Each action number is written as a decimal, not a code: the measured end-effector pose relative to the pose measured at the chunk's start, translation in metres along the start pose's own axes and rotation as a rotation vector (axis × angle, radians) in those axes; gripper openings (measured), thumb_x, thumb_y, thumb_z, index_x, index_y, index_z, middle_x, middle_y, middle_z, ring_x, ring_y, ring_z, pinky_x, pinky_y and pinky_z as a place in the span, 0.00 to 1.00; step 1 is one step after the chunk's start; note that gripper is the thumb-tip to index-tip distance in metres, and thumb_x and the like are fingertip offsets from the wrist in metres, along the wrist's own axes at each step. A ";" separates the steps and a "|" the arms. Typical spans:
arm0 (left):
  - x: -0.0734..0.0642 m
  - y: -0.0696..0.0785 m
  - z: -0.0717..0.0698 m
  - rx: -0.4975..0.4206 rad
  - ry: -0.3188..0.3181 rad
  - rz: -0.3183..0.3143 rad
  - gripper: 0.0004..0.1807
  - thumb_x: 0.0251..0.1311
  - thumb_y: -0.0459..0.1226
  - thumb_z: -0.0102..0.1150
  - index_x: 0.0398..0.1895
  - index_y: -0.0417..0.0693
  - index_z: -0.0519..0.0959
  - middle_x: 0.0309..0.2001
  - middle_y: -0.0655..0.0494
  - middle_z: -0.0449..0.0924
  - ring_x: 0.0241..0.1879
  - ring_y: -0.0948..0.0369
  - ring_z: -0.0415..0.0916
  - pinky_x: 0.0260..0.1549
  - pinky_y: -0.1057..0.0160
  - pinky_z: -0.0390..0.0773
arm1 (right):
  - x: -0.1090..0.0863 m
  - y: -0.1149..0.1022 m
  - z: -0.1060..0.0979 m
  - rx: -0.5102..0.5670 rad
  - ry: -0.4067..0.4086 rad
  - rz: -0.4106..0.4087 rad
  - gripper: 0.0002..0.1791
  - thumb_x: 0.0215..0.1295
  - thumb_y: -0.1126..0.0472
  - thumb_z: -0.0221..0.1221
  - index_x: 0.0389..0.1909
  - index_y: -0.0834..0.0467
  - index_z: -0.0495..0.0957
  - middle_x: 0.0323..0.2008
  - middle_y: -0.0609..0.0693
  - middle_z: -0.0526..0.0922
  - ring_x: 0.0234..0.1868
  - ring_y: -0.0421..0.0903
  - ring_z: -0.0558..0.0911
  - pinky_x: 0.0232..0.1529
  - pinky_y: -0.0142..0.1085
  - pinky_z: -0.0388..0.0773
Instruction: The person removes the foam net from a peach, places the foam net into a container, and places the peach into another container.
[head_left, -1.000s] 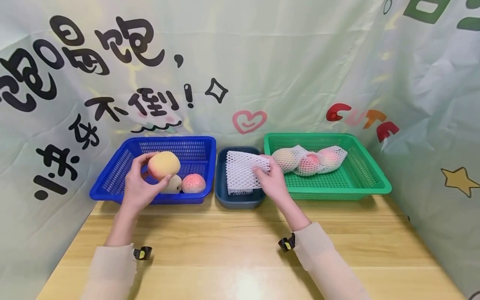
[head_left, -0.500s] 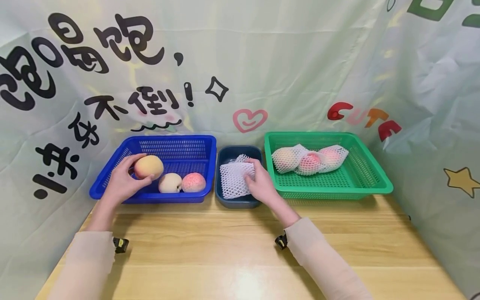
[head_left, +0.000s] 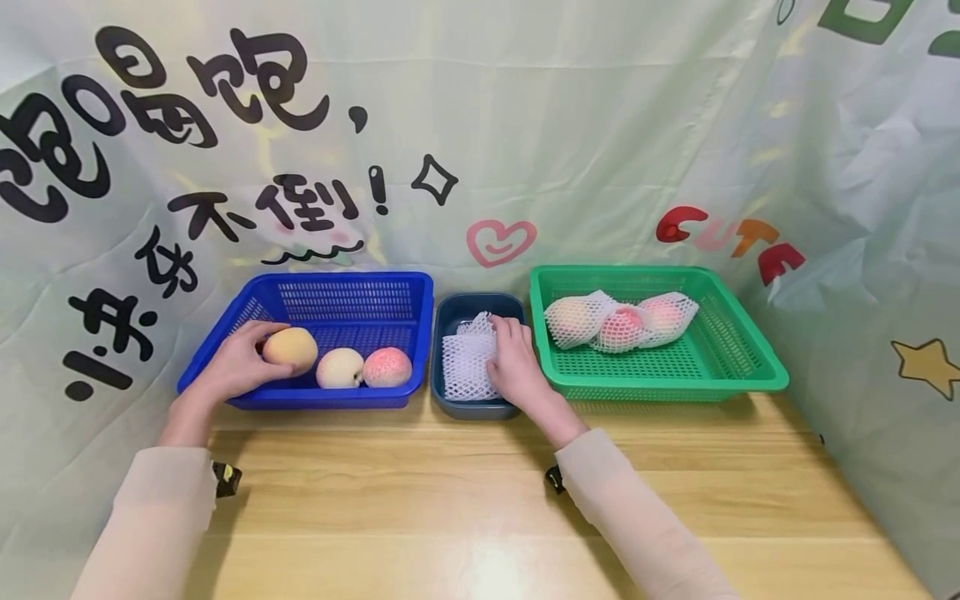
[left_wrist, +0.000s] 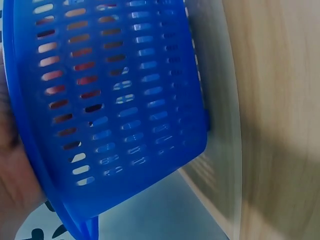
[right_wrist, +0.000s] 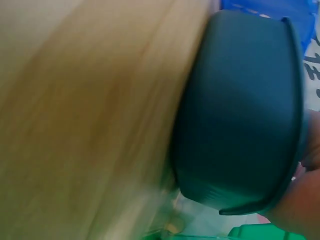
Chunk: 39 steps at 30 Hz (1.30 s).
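Observation:
My left hand (head_left: 240,363) grips a yellow peach (head_left: 291,350) low in the left part of the blue basket (head_left: 352,287). To its right in that basket lie a pale peach (head_left: 341,368) and a pink-red peach (head_left: 387,367). My right hand (head_left: 517,362) reaches into the dark blue box (head_left: 476,408). Its thumb and fingers pinch the right edge of a white foam net sleeve (head_left: 468,367); another piece of netting shows behind it. In the left wrist view the basket wall (left_wrist: 115,110) hides most of the hand. The box wall (right_wrist: 240,110) fills the right wrist view.
A green basket (head_left: 660,383) stands to the right, with three net-wrapped peaches (head_left: 619,327) at its back left. The three containers stand side by side along the back of the wooden table (head_left: 420,517), against a printed cloth (head_left: 600,150).
My left hand has moved left and down with the yellow peach, lowering it into the blue basket. My right hand has lowered the foam net sleeve into the dark blue box.

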<state>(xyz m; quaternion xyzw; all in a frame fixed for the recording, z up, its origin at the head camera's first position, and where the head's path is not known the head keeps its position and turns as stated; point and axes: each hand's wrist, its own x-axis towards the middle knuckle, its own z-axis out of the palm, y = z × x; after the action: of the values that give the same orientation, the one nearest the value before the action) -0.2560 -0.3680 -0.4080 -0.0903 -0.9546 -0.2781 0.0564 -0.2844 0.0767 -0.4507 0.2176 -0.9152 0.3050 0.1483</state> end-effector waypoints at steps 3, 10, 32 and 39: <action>0.002 -0.004 -0.001 -0.017 -0.063 -0.024 0.44 0.55 0.44 0.78 0.70 0.32 0.70 0.62 0.31 0.72 0.54 0.39 0.74 0.51 0.40 0.75 | -0.001 0.003 0.003 -0.069 0.008 -0.035 0.43 0.56 0.75 0.70 0.72 0.68 0.62 0.63 0.68 0.69 0.64 0.67 0.65 0.67 0.56 0.66; 0.006 -0.014 -0.006 -0.097 -0.169 -0.044 0.41 0.59 0.42 0.76 0.70 0.31 0.70 0.63 0.29 0.74 0.54 0.42 0.76 0.48 0.56 0.77 | -0.001 0.003 0.004 -0.140 0.018 -0.124 0.31 0.52 0.75 0.72 0.59 0.60 0.77 0.58 0.62 0.71 0.61 0.64 0.67 0.61 0.57 0.69; 0.010 -0.017 -0.006 -0.098 -0.287 -0.132 0.40 0.60 0.48 0.74 0.70 0.35 0.71 0.62 0.30 0.74 0.54 0.42 0.73 0.49 0.50 0.75 | -0.001 0.003 0.003 -0.249 -0.278 -0.194 0.12 0.65 0.62 0.69 0.48 0.50 0.90 0.50 0.52 0.84 0.54 0.55 0.81 0.53 0.51 0.79; 0.011 -0.017 -0.006 -0.096 -0.292 -0.139 0.42 0.60 0.51 0.74 0.70 0.37 0.71 0.61 0.31 0.74 0.54 0.42 0.73 0.47 0.52 0.75 | 0.003 0.004 0.002 -0.214 -0.269 -0.170 0.12 0.63 0.63 0.70 0.48 0.54 0.90 0.51 0.54 0.80 0.54 0.55 0.79 0.55 0.50 0.78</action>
<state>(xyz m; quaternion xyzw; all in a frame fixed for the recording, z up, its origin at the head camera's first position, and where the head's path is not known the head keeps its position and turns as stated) -0.2702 -0.3838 -0.4100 -0.0662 -0.9423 -0.3105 -0.1065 -0.2887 0.0770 -0.4533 0.3160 -0.9323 0.1605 0.0722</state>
